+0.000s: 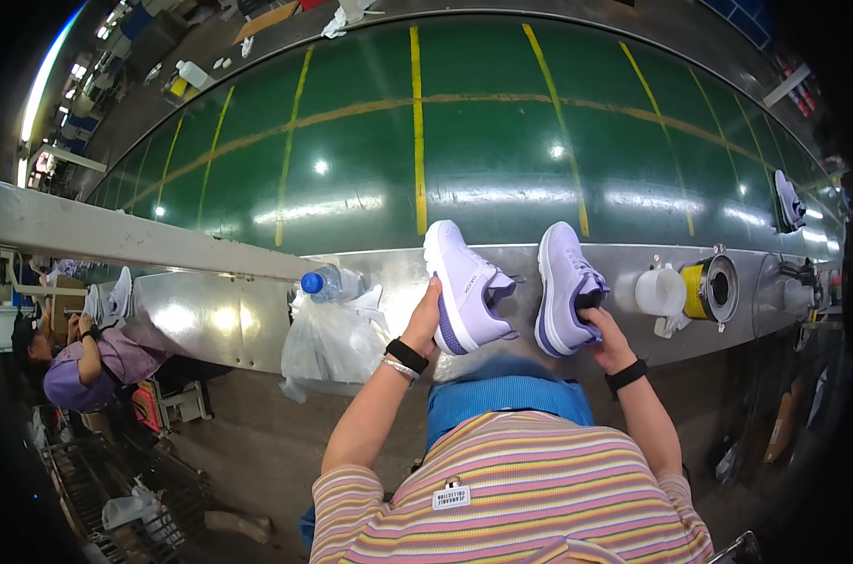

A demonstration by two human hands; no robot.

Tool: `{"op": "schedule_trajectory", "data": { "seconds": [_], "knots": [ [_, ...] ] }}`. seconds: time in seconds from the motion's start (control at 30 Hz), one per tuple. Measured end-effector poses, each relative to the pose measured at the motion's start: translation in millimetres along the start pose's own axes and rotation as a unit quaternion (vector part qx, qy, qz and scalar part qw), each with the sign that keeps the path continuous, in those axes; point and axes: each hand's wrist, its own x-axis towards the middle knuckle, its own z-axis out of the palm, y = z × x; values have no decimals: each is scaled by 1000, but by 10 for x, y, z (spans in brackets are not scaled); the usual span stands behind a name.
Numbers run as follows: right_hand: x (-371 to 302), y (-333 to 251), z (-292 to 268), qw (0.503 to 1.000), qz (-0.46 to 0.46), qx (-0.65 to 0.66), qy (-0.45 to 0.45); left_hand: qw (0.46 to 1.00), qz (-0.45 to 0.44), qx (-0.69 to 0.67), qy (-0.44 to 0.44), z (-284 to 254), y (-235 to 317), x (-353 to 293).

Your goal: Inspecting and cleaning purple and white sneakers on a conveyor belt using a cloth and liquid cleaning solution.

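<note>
My left hand (422,324) grips a lavender sneaker (462,282) along its outer sole near the heel. The shoe is tilted so its side faces up, toe pointing away from me. A matching lavender sneaker (563,282) is in my right hand (612,340), whose fingers reach into the shoe's collar at the heel; the fingertips are partly hidden there. Both shoes are side by side, a hand's width apart, over the metal ledge (398,273), with their toes by the green belt's near edge. Dark bands circle both wrists.
Beyond the ledge runs a green conveyor belt (483,169) with yellow lines. Left of me are a blue-capped bottle (325,282), a clear plastic bag (323,343) and a metal beam (144,230). On the right stand a white cup (660,291) and a yellow-banded can (708,289). A co-worker (88,362) sits far left.
</note>
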Motion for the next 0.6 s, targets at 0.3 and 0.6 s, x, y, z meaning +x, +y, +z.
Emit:
{"op": "schedule_trajectory", "data": {
  "seconds": [0.3,0.6],
  "knots": [
    [55,-308,285,1000,-7,29,4,994,-7,-110,19,189,195,59],
    [201,-529,577,977,74,189,-66,950,-71,-297,-65,315,295,76]
  ]
}}
